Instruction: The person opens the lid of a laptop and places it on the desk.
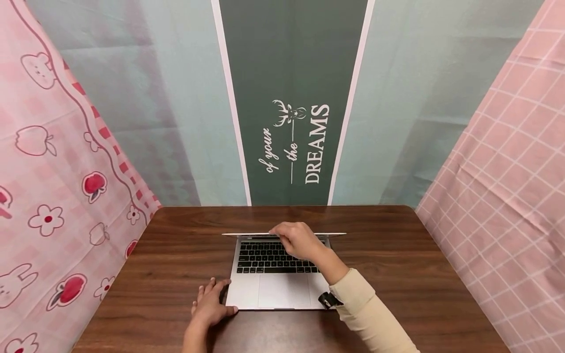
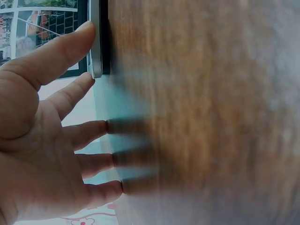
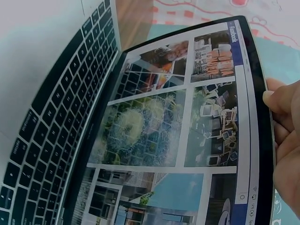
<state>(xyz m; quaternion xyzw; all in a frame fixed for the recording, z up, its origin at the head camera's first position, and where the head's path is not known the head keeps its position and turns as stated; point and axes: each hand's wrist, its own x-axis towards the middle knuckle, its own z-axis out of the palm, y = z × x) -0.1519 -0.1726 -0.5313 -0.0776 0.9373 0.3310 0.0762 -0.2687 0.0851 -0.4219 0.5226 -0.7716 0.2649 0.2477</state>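
Note:
A silver laptop [image 1: 282,289] with black keys stands on the wooden table, its lid raised steeply. From the head view the lid shows only as a thin edge; the lit screen [image 3: 187,126], with a grid of pictures, faces the right wrist camera. My right hand [image 1: 300,240] reaches over the keyboard [image 3: 61,117] and pinches the lid's top edge between thumb and fingers. My left hand [image 1: 211,304] rests at the laptop's front left corner, fingers spread on the table, with thumb and index fingertips [image 2: 86,77] touching the corner.
The brown wooden table [image 1: 397,284] extends around the laptop. Behind it hangs a green and teal curtain [image 1: 291,59] with white lettering. Pink patterned cloths hang on both sides, fruit prints on the left cloth [image 1: 66,206] and a white grid on the right cloth [image 1: 507,171].

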